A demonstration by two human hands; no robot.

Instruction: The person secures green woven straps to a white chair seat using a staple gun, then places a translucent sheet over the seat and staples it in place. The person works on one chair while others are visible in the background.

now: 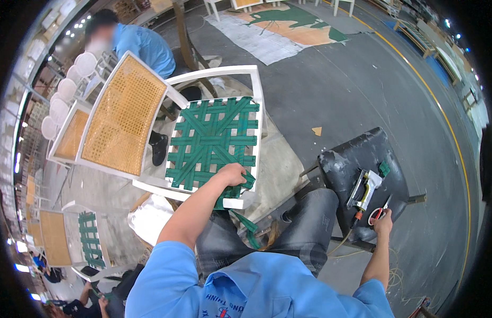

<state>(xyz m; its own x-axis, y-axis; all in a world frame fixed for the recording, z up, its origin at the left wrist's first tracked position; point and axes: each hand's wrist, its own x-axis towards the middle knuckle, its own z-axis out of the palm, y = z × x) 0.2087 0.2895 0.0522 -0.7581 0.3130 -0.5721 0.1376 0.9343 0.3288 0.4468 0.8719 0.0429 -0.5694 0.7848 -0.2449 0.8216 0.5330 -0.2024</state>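
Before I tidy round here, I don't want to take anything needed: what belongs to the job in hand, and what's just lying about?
In the job:
green straps, at the left hand
white chair
scissors, in the right hand
staple gun
black stool, under the gun

Apparently just lying about:
tan scrap
painted sheet
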